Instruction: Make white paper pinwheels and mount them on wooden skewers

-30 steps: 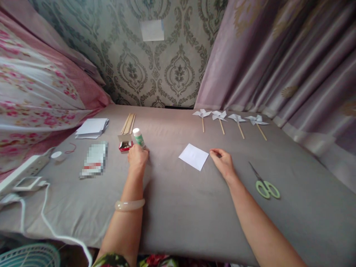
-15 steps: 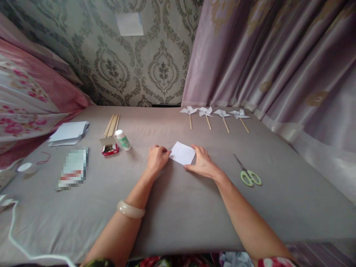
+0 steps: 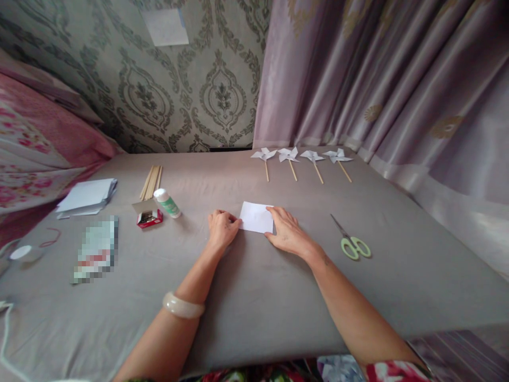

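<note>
A small white sheet of paper point(image 3: 256, 217) lies between my hands on the grey cloth. My left hand point(image 3: 223, 229) has its fingers curled, pinching the paper's left edge between thumb and forefinger. On the opposite side, my right hand point(image 3: 289, 229) spans the paper's right edge, thumb at the lower corner and fingertips at the upper one. Green-handled scissors point(image 3: 350, 241) rest to the right of that hand, blades pointing away. Beyond my left hand stand a white-and-green glue bottle point(image 3: 168, 204) and an open red box point(image 3: 150, 216) of small dark items.
Several paper pinwheels point(image 3: 312, 155) on sticks lie along the back right. At the left are a bundle of wooden sticks point(image 3: 151, 183), a stack of white paper point(image 3: 85, 195), a blurred packet point(image 3: 97, 249) and a white cable point(image 3: 6, 339). A purple curtain point(image 3: 338, 69) borders the right side.
The paper has turned slightly, so its edges lie straighter between my hands. Both hands stay at its sides. The whole view has shifted a little.
</note>
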Demonstrator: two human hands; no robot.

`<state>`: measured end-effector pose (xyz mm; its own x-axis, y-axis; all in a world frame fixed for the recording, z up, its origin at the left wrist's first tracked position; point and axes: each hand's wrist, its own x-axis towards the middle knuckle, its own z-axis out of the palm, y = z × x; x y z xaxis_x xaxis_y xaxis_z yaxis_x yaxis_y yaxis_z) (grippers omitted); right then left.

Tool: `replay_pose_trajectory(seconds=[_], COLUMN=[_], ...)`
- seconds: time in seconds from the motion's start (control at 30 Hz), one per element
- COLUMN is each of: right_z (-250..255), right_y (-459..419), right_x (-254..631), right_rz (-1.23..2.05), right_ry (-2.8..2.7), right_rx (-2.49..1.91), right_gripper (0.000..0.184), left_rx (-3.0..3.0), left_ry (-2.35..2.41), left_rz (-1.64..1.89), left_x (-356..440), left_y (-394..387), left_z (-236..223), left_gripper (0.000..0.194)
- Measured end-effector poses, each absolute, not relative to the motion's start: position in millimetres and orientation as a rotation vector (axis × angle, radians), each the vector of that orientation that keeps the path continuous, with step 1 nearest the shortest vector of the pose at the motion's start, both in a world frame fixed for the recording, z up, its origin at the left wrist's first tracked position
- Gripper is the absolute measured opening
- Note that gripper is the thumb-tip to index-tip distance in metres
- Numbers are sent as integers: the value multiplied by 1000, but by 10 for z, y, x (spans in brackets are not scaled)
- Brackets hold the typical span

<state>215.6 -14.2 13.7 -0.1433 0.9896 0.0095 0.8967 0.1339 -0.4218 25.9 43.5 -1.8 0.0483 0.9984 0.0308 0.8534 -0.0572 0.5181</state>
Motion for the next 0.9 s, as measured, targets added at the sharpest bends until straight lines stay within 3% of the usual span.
replay_pose_trajectory(seconds=[0.37, 0.7, 0.9], right_z=[22, -38, -19], right_y=[-48, -51, -101], right_x=[2223, 2112, 2018], right_rz=[132, 216, 308], right_ry=[-2069, -1992, -2062], right_rx=[-1830, -1723, -1597], right_gripper=[45, 34, 25], left_rx=[1824, 1284, 1019], left_ry=[1813, 1570, 1445], left_rz=[547, 808, 852], left_x=[337, 410, 454], left_y=[312, 253, 228], left_z=[97, 52, 81], left_gripper=[20, 16, 24])
